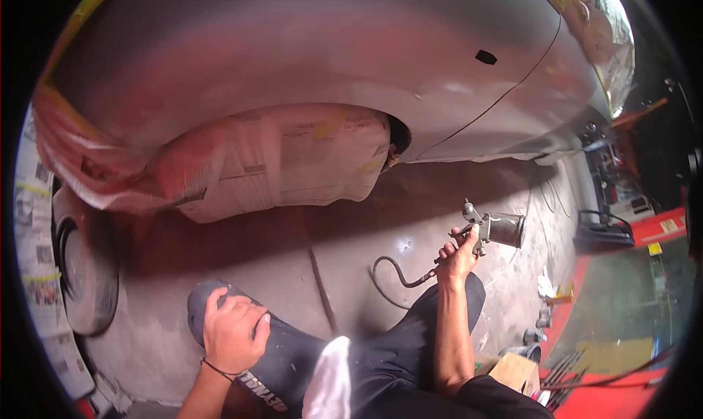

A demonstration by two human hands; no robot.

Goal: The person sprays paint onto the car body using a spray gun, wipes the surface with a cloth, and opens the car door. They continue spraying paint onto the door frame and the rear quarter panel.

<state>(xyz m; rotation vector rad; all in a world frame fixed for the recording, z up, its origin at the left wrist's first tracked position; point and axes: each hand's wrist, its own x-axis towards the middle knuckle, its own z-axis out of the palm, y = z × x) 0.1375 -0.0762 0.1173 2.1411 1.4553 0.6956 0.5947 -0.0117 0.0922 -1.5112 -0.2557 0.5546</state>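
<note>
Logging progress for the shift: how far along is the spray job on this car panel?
Done: masking, with newspaper over the wheel and yellow tape along the edge. In hand: the right hand grips the spray gun, held apart from the body panel; the left hand rests on the knee. Left: the panel looks grey, but whether its coat is complete cannot be told; masking is not yet off.

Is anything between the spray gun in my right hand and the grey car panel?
Nothing visible. Only open air lies between the spray gun in the right hand and the panel; the paper-masked wheel sits leftward.
</note>
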